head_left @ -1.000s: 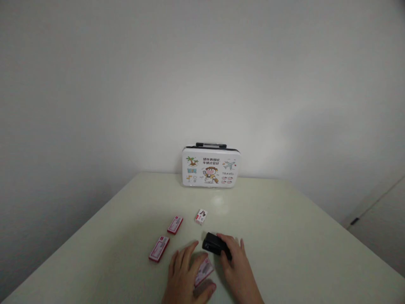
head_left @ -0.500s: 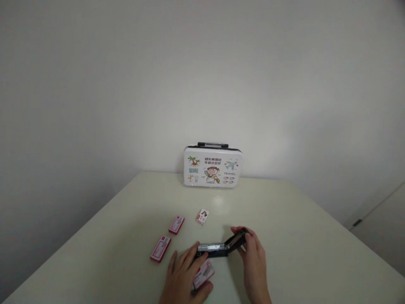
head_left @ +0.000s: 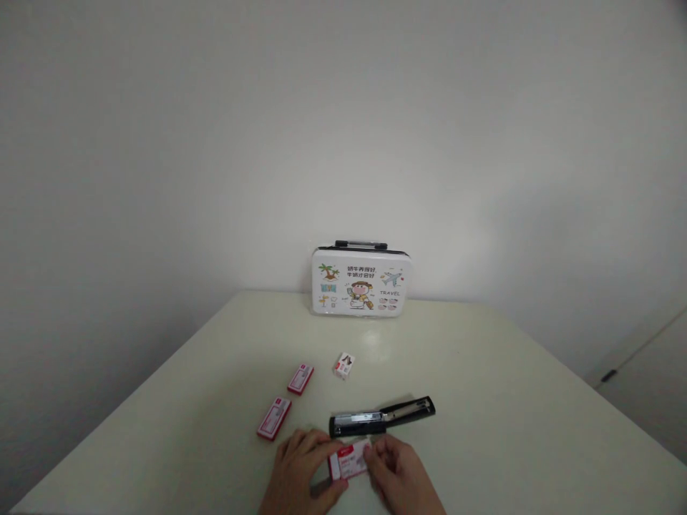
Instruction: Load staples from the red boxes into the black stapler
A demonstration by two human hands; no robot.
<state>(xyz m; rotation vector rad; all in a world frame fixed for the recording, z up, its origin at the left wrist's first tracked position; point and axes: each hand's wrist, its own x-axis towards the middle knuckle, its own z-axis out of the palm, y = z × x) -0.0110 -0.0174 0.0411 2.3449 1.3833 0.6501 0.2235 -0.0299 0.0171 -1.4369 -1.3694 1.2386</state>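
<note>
Head view, left hand: your left hand (head_left: 300, 476) sits at the near edge of the bench (head_left: 509, 400), fingers curled onto the left end of the small red-and-white box (head_left: 350, 460).
Head view, right hand: your right hand (head_left: 401, 476) grips the right end of the same box, thumb and fingertips closed on it.
Hands, state: both are clamped on the one box, close together, with the box between them.
Box in hand, position: it is at the near middle of the bench, just in front of the stapler; you cannot tell whether it rests on the surface or is raised slightly.
Stapler: the black stapler (head_left: 382, 417) lies on the bench just beyond your hands, swung fully open, its metal channel facing up and the top arm stretched out to the right.
Stapler, contact: neither hand touches it.
Other boxes, left: two red-and-white boxes lie flat to the left, one nearer (head_left: 274, 418) and one farther (head_left: 300, 378), apart from each other.
Small carton: a small white carton (head_left: 343, 365) stands beyond the stapler, near the bench centre.
Case: a white illustrated case (head_left: 361, 283) with a dark handle stands upright at the far edge of the bench, against the wall (head_left: 215, 143).
</note>
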